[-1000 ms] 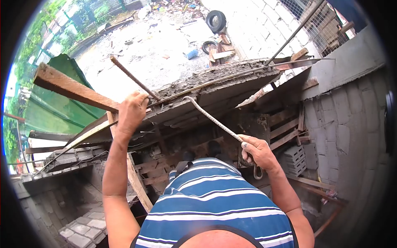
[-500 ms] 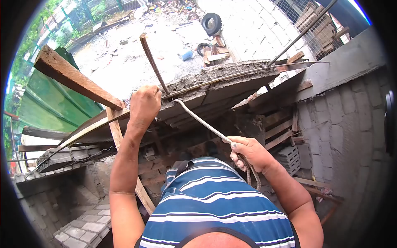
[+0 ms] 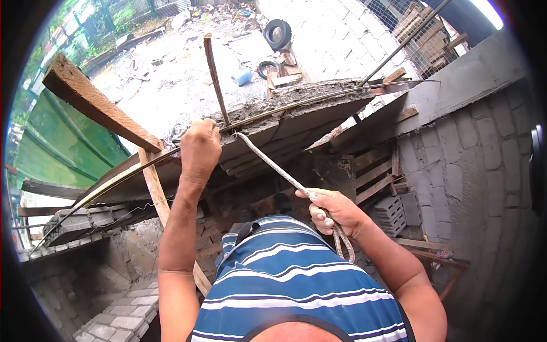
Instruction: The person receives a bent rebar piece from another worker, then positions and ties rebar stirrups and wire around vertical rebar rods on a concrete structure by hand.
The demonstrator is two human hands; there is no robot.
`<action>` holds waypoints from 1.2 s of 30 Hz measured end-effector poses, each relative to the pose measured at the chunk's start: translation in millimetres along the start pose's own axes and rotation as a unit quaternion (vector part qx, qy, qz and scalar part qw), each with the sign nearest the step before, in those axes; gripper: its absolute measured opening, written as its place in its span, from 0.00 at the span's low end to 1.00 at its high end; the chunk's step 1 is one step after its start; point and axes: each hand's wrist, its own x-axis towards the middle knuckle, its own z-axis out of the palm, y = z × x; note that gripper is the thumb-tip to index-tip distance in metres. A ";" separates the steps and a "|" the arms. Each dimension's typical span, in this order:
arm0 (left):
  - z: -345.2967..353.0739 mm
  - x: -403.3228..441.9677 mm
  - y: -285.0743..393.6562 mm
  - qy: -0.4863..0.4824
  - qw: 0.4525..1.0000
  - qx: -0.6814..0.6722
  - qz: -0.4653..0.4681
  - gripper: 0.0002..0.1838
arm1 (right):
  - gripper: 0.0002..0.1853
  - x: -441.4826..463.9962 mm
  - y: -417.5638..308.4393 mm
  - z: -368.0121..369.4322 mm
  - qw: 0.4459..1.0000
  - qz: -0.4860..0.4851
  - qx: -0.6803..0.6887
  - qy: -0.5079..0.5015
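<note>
A pale, ridged rod [image 3: 273,165] with a small hook at its upper end slants down to my right hand [image 3: 336,212], whose fingers are wrapped round it; its looped lower end hangs below the fist. The hook lies at a long thin bar [image 3: 319,104] along the edge of the rough concrete slab [image 3: 285,101]. My left hand [image 3: 200,146] is closed at that edge, beside the bar and left of the hook; what its fingers hold is hidden. Just right of it, a rusty upright rebar [image 3: 215,80] rises from the edge.
A thick wooden beam [image 3: 99,106] juts up at the left, above a wooden post [image 3: 154,185] and green sheeting [image 3: 68,134]. Concrete blocks [image 3: 122,316] lie at the lower left. Beyond the slab are tyres [image 3: 277,35]. A grey block wall [image 3: 473,171] stands at the right.
My left hand has moved right along the edge and closed more. The upright rebar now leans less. My right hand has shifted slightly left with the hooked rod.
</note>
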 end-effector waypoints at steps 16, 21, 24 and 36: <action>13.8 -33.4 14.3 -0.020 0.753 -0.538 -0.378 0.16 | 0.21 -8.4 -15.4 7.9 0.999 -0.005 -0.043 -0.003; 22.4 -40.7 -8.6 -0.118 0.583 -0.668 -0.448 0.17 | 0.21 -7.6 -22.8 6.6 0.995 -0.010 -0.099 -0.003; 31.7 -45.6 -12.8 -0.180 0.469 -0.754 -0.422 0.30 | 0.21 -5.5 -22.0 4.7 0.993 -0.017 -0.119 -0.002; 41.4 -39.8 9.1 -0.214 0.324 -0.838 -0.384 0.45 | 0.21 -5.3 -26.4 -2.9 0.978 -0.028 -0.207 0.006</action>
